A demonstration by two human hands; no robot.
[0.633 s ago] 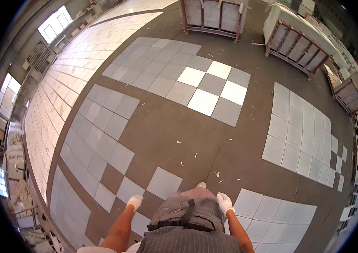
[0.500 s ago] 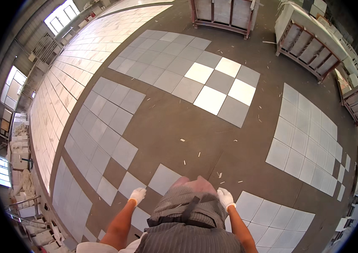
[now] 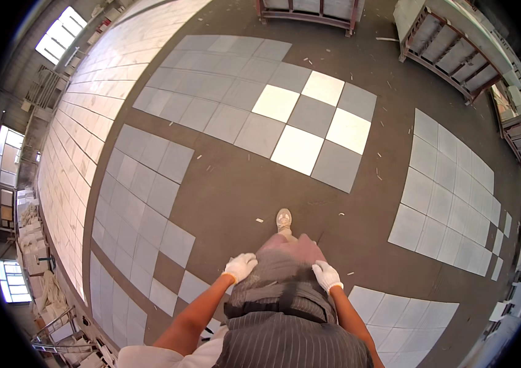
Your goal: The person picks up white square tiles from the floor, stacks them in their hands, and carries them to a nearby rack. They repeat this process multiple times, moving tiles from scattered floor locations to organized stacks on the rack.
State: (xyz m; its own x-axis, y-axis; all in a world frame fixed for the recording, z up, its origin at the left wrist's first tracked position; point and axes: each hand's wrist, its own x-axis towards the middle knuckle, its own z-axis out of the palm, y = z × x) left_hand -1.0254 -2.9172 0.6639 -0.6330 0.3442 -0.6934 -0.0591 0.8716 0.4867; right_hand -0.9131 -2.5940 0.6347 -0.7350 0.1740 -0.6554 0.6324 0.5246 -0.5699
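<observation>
My left hand (image 3: 241, 267), in a white knit glove, hangs beside the grey striped apron (image 3: 273, 337) at my front. Its fingers are loosely bent and slightly apart, with nothing visible in them. My right hand (image 3: 327, 276), gloved the same way, is close to the apron's other side. Its fingers look loosely extended, partly turned from view, and no object shows in them. One light shoe (image 3: 283, 219) is out ahead on the brown floor (image 3: 230, 190). Grey square tiles (image 3: 177, 242) lie in a block to my left. Further grey tiles (image 3: 383, 306) are laid near my right forearm.
Ahead lies a large patch of grey tiles (image 3: 223, 122) with several white tiles (image 3: 297, 149) set checkerwise. Pale tiles (image 3: 444, 184) cover the right side. Metal racks with slabs (image 3: 451, 61) stand at the far right. A long light slab layout (image 3: 82, 147) borders the left. Small chips dot the floor.
I have moved forward, and one shoe has come into view ahead. My left hand has swung up and inward toward the apron. My right hand has stayed close to it.
</observation>
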